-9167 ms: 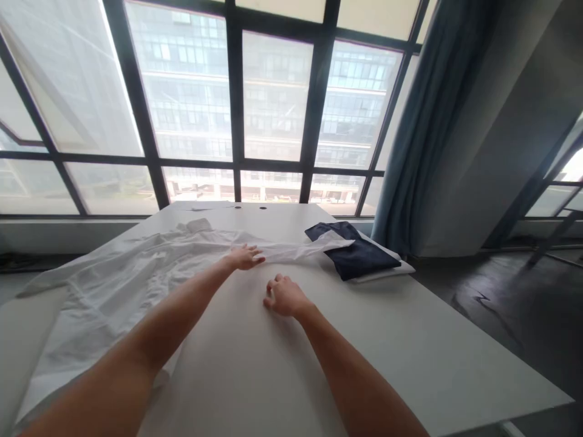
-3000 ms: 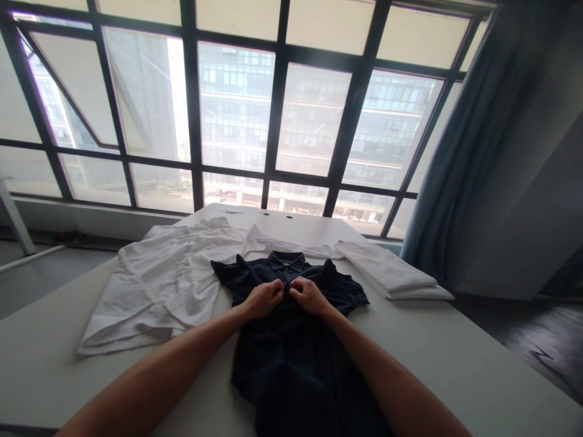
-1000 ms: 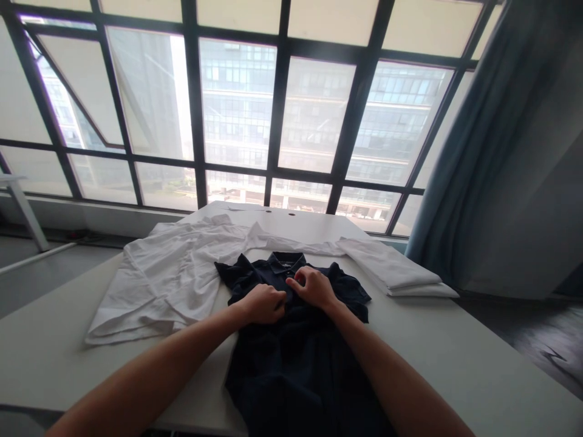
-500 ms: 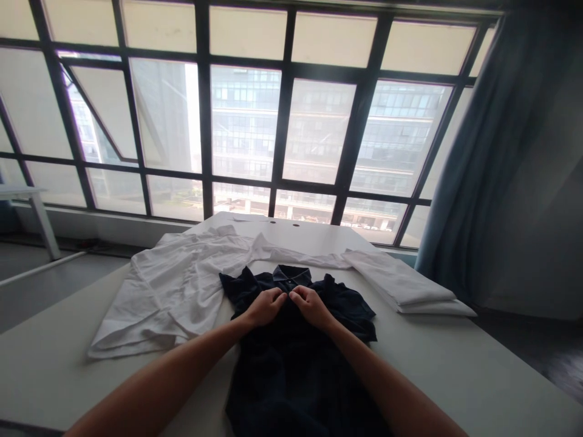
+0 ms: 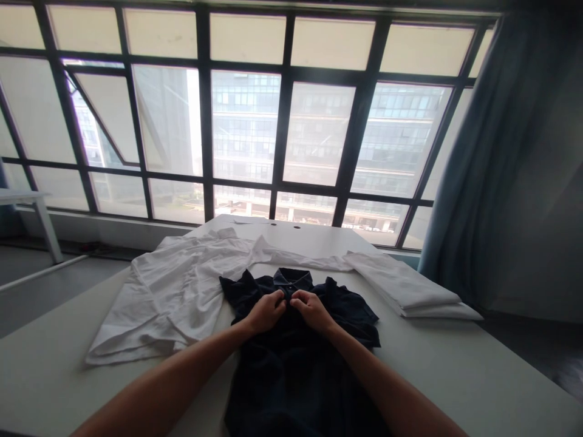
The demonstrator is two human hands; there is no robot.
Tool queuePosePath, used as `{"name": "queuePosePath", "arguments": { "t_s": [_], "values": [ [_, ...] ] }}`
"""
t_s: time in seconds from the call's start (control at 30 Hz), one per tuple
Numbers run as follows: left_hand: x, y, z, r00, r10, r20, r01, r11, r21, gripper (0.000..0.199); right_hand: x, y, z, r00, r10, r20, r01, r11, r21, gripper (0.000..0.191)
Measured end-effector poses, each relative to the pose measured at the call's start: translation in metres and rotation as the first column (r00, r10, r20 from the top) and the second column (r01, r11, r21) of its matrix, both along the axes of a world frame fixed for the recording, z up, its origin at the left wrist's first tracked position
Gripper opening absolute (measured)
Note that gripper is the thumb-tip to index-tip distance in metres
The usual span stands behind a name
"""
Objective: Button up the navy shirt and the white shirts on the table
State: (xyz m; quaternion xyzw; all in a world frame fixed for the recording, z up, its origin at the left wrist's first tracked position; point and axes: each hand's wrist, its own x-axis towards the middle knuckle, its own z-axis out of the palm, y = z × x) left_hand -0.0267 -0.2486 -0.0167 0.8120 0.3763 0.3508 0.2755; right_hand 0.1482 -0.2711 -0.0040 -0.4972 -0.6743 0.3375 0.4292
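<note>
A dark navy collared shirt (image 5: 300,370) lies face up on the white table (image 5: 455,370), its collar toward the window and its short sleeves spread to both sides. My left hand (image 5: 268,311) pinches the front opening just below the collar. Close beside it on the right, my right hand (image 5: 310,308) pinches the same front strip, fingertips bent and nearly meeting those of the left. A small button shows at the collar above my fingers. Whatever lies between the fingertips is too small to make out.
A crumpled white shirt (image 5: 168,291) spreads over the table's left, one sleeve reaching across behind the dark shirt. Folded white cloth (image 5: 410,285) lies at the right. Beyond are large windows, a blue curtain (image 5: 473,170) and another white table (image 5: 22,197) at far left.
Both hands have shifted slightly on the placket, fingers still pinched, and a little more of the front below the collar shows. The camera view has tilted slightly.
</note>
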Motion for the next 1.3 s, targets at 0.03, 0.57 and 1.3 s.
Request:
{"name": "queuePosePath", "arguments": {
  "t_s": [0.03, 0.57, 1.3],
  "values": [
    [0.000, 0.000, -0.001, 1.000, -0.011, 0.011, 0.011, 1.000, 0.010, 0.014, 0.000, 0.000, -0.001, 1.000, -0.001, -0.025, 0.001, 1.000, -0.027, 0.015],
    [-0.003, 0.001, -0.007, 0.994, -0.093, -0.056, 0.097, 0.992, 0.082, 0.019, 0.008, 0.008, -0.001, 0.999, -0.005, -0.035, 0.000, 0.991, -0.132, 0.011],
    [-0.008, -0.005, 0.000, 0.983, -0.099, -0.157, 0.116, 0.989, 0.097, 0.017, 0.015, 0.002, -0.001, 0.984, 0.096, 0.150, -0.103, 0.994, 0.039, 0.016]
  ]
}}
